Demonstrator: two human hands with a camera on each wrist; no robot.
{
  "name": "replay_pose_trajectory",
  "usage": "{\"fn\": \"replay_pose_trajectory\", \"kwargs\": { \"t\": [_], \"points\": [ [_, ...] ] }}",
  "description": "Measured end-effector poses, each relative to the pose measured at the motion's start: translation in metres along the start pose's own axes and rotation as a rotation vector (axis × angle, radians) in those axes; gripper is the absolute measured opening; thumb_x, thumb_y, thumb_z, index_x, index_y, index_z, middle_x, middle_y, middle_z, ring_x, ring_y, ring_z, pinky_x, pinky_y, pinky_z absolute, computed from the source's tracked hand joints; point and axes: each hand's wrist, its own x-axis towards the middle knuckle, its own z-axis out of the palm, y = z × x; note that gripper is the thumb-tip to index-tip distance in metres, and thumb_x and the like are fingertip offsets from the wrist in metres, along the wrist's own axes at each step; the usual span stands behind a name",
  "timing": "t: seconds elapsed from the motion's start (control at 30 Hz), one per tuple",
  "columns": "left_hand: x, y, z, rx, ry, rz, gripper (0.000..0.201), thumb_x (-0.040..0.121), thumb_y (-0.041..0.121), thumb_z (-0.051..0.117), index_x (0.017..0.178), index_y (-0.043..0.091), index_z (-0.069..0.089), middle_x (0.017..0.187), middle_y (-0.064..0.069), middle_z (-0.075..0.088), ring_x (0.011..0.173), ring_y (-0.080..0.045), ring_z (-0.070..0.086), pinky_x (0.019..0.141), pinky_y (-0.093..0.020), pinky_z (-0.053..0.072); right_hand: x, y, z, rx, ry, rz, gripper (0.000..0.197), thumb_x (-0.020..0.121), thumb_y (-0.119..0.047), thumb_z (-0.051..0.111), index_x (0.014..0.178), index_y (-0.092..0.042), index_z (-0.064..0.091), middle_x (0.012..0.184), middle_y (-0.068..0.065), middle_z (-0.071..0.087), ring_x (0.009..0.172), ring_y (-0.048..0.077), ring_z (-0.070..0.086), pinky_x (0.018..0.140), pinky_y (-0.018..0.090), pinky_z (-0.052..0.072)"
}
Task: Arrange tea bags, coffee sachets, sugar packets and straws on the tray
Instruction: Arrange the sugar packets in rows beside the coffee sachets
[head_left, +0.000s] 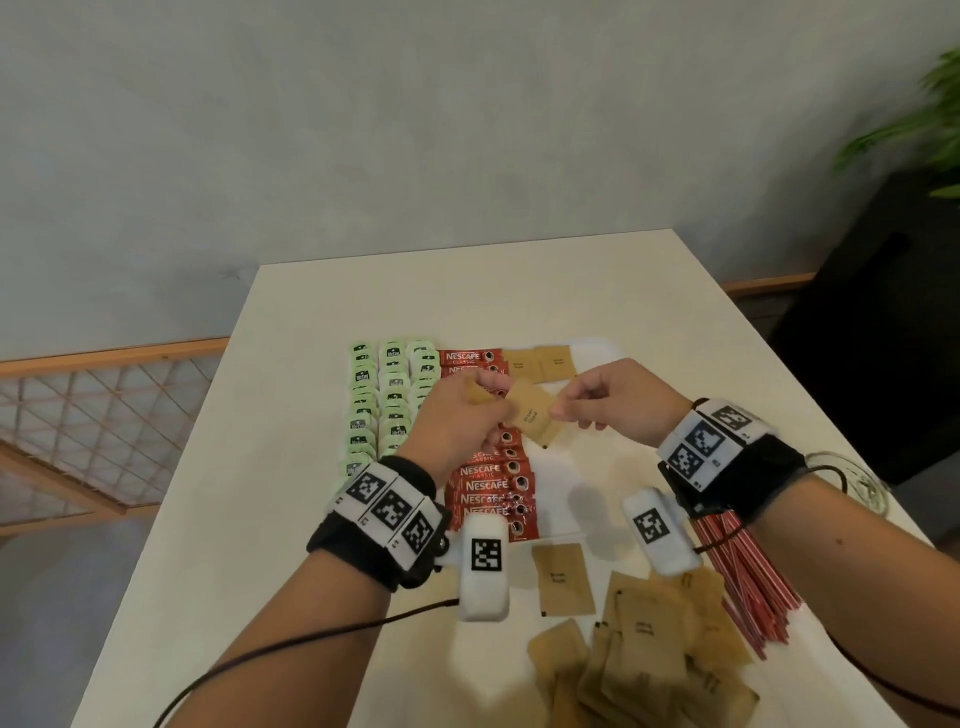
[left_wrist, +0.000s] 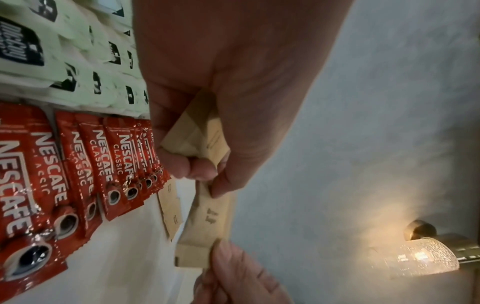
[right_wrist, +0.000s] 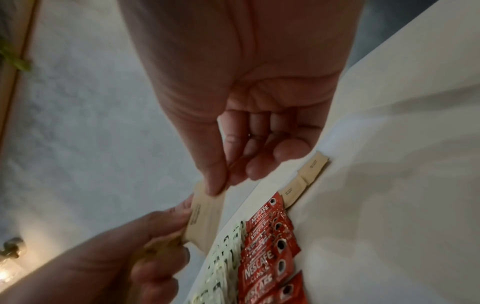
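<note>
Sugar packet (head_left: 532, 415), flat brown paper with small dark print, is hanging above the red coffee sachets (head_left: 491, 486), pinched at 9 o'clock by the left hand (head_left: 457, 415), which is also clutching more packets, and at 3 o'clock by the right hand (head_left: 608, 402). Green tea bags (head_left: 387, 400) are lining the tray at 9 o'clock.

Head high; wrists close, overlapping.

You see three columns of green tea bags (head_left: 387, 402) | one column of red coffee sachets (head_left: 488, 486) | two sugar packets (head_left: 540, 364) laid on the tray | one straw bundle (head_left: 748, 577).
</note>
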Motion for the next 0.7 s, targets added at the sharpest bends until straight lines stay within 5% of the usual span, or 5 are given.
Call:
{"fn": "replay_pose_trajectory", "kwargs": {
  "t": [0.1,0.3,0.5,0.7],
  "points": [
    [0.001,0.003,-0.001,0.040,0.000,0.025,0.022,0.088,0.004,0.068,0.109,0.010,0.063,0.055,0.001,0.059,0.040,-0.009,0.048,0.043,-0.021,0.043,-0.009,0.001,0.002,-0.030,-0.068,0.007,0.007,0.079,-0.023,0.079,0.074,-0.020,0.075,0.067,-0.002,0.065,0.063,0.007,0.057,0.064,0.022,0.047],
    [0.003,0.004,0.007,0.002,0.008,-0.016,0.023,0.091,0.004,0.063,0.111,0.014,0.058,0.087,-0.014,0.069,0.054,-0.010,0.058,0.053,-0.024,0.052,-0.010,0.009,0.003,-0.018,-0.039,0.017,0.005,0.081,-0.019,0.077,0.078,-0.016,0.075,0.066,-0.003,0.067,0.062,0.006,0.059,0.063,0.022,0.048],
    [0.005,-0.007,-0.004,-0.235,-0.040,-0.188,0.028,0.098,-0.005,0.046,0.125,0.002,0.051,0.119,-0.017,0.067,0.091,-0.020,0.068,0.077,-0.026,0.058,0.012,0.040,-0.001,0.162,0.150,0.320,0.022,0.083,-0.011,0.075,0.099,0.002,0.068,0.069,0.006,0.064,0.056,0.014,0.057,0.055,0.024,0.055],
    [0.006,-0.012,-0.012,-0.187,-0.022,-0.147,0.028,0.103,0.009,0.043,0.116,0.009,0.068,0.114,-0.008,0.071,0.108,-0.022,0.067,0.095,-0.034,0.053,0.049,0.035,0.008,0.276,0.226,0.477,0.016,0.087,-0.007,0.070,0.097,0.004,0.064,0.074,0.013,0.063,0.056,0.018,0.057,0.050,0.026,0.057]
  ]
}}
